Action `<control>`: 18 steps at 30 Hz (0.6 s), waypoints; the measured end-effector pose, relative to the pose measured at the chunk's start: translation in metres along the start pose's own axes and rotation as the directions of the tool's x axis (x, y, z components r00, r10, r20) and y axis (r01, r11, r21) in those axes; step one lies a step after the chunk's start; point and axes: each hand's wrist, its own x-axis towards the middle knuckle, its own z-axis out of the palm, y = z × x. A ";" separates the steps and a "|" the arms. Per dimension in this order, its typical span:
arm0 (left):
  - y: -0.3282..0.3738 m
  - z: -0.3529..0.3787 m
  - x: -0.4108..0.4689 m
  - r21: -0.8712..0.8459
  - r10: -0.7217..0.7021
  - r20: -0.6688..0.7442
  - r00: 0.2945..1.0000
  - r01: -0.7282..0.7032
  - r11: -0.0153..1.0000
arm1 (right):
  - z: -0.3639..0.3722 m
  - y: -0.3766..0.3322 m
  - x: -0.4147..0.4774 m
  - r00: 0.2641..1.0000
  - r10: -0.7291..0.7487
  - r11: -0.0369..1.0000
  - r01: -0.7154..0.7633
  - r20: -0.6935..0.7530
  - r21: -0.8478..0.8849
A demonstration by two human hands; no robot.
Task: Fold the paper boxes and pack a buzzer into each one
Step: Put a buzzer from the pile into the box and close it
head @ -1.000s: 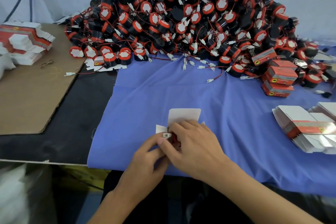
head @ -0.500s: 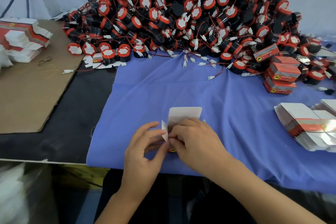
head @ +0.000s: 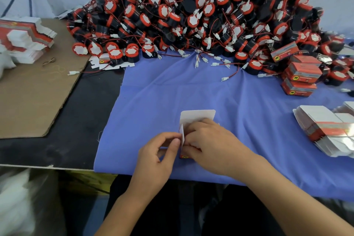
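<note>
Flap (head: 182, 132) swung upright; left hand (head: 157, 157) closed in on it.
Head view: box (head: 197, 118) on the cloth (head: 239, 105) at the front of the tabletop (head: 76, 130), hands together on it, left pinching the flap, right hand (head: 212, 145) curled over the open end. Thin card, likely light and crease-prone; take it by flap edges.

Small packing workshop, this one. Huge heap of buzzers (head: 201, 15) with red wires dumped on a blue cloth (head: 172, 92) over my bench (head: 76, 120), stacks of flat unfolded boxes (head: 325, 130) on the right and another stack (head: 24, 38) on a cardboard sheet (head: 28, 92) to the left, closed red boxes (head: 300, 74) piled beside the heap, one half-folded box (head: 197, 116) between my left hand (head: 155, 155) and right hand (head: 210, 145).
</note>
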 end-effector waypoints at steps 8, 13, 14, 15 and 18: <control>0.007 0.006 0.025 -0.179 -0.314 0.034 0.949 0.315 0.932 | 0.024 0.023 -0.021 0.919 -0.217 0.973 0.230 -0.330 0.001; 0.010 0.010 0.028 -0.154 -0.322 0.107 0.941 0.335 0.929 | 0.051 0.034 -0.044 0.622 0.109 0.906 0.259 -0.775 0.335; 0.010 0.011 0.029 -0.133 -0.313 0.111 0.943 0.326 0.936 | 0.055 0.038 -0.046 0.583 0.271 0.841 0.244 -0.766 0.483; 0.009 0.011 0.029 -0.121 -0.308 0.116 0.944 0.321 0.939 | 0.055 0.040 -0.047 0.574 0.443 0.717 0.235 -0.689 0.657; 0.008 0.007 0.031 -0.107 -0.301 0.132 0.944 0.316 0.943 | 0.050 0.045 -0.037 0.745 0.599 0.340 0.096 -0.294 0.936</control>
